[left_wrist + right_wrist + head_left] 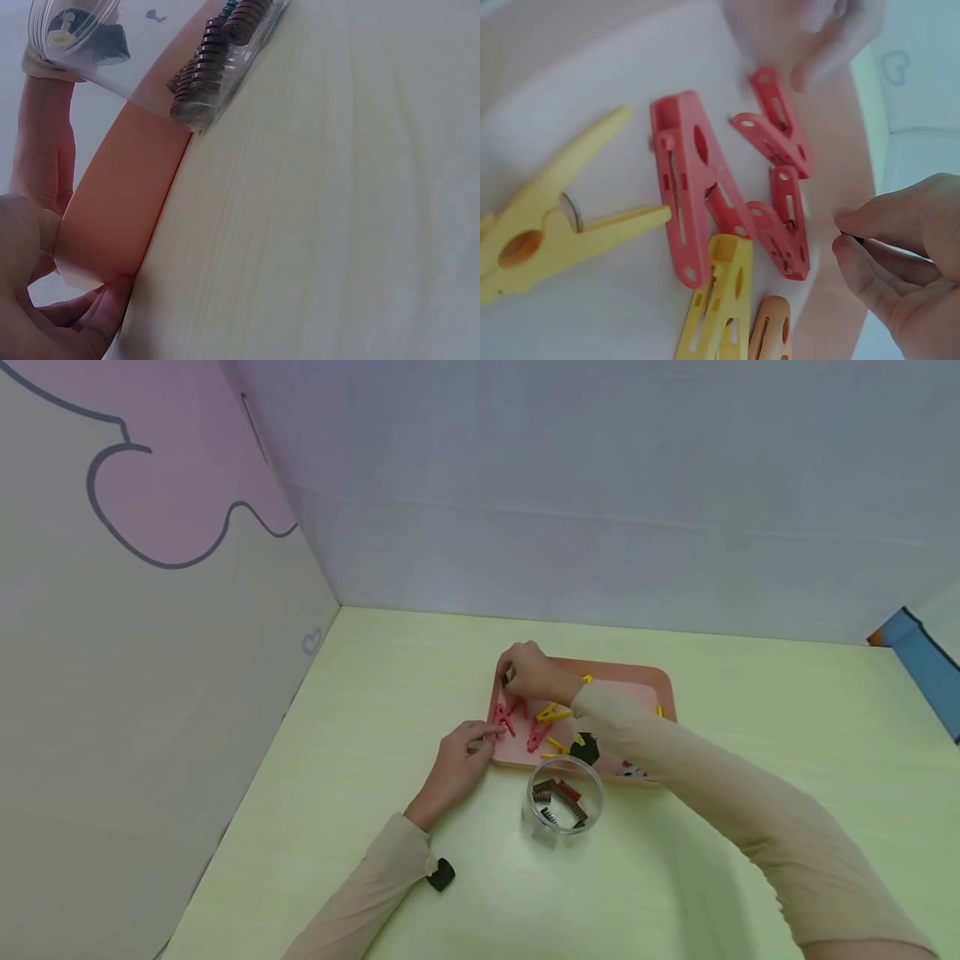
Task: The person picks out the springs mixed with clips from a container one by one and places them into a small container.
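Observation:
My left hand (459, 762) grips the near left corner of the pink tray (660, 681), thumb and fingers on its wall (124, 195). Over the tray's far left corner, my right hand (534, 672) pinches a small dark piece (853, 238), mostly hidden by the fingertips. Red clothespins (697, 180) and yellow clothespins (547, 210) lie in the tray, with an orange one (771, 326) by the wall. In front of the tray stands a clear round container (529, 810) with several coil springs (570, 792), brown, red and dark.
The pale wooden table (360, 693) meets a wall (600, 560) behind and another at left (187, 693). My right forearm (705, 777) crosses over the tray and hides part of it. A blue patterned object (921, 664) shows at the far right.

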### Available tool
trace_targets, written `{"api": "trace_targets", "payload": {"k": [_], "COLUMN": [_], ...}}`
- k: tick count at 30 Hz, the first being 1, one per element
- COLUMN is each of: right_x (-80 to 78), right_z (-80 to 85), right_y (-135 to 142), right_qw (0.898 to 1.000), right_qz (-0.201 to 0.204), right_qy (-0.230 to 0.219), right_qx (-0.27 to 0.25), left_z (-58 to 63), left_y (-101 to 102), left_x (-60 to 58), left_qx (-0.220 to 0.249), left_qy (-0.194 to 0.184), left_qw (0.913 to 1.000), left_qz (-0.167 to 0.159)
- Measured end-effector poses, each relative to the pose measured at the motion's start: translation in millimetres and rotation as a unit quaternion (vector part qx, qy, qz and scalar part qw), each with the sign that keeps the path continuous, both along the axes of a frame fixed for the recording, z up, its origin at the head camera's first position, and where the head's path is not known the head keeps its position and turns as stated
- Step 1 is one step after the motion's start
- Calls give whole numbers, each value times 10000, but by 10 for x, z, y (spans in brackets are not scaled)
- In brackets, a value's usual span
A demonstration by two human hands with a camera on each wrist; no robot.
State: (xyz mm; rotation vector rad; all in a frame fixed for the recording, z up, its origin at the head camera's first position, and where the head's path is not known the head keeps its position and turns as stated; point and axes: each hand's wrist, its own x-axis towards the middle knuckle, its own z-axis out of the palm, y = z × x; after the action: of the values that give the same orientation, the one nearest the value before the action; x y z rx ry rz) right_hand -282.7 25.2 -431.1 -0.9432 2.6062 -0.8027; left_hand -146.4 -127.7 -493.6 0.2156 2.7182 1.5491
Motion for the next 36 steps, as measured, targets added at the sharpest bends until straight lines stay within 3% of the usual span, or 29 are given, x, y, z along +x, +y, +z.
{"api": "trace_targets", "payload": {"k": [6,16,36], "right_x": [28,78,220], "right_z": [48,113,208], "right_y": [61,223,458], "right_qw": [9993,9986,9956], "right_qz": [-32,-404,-371], "right_qy": [-316,-122,-43], "right_qx": [-210,-325,-863], "left_z": [-19,-13,-31], "left_y": [-7,-24,-62], "left_x": [-33,-70,-96], "left_qx": [-50,-27,-98], "left_qy": [-141,-27,-231], "left_qw": [9999,10000,9996], "left_qz": [28,-8,112]}}
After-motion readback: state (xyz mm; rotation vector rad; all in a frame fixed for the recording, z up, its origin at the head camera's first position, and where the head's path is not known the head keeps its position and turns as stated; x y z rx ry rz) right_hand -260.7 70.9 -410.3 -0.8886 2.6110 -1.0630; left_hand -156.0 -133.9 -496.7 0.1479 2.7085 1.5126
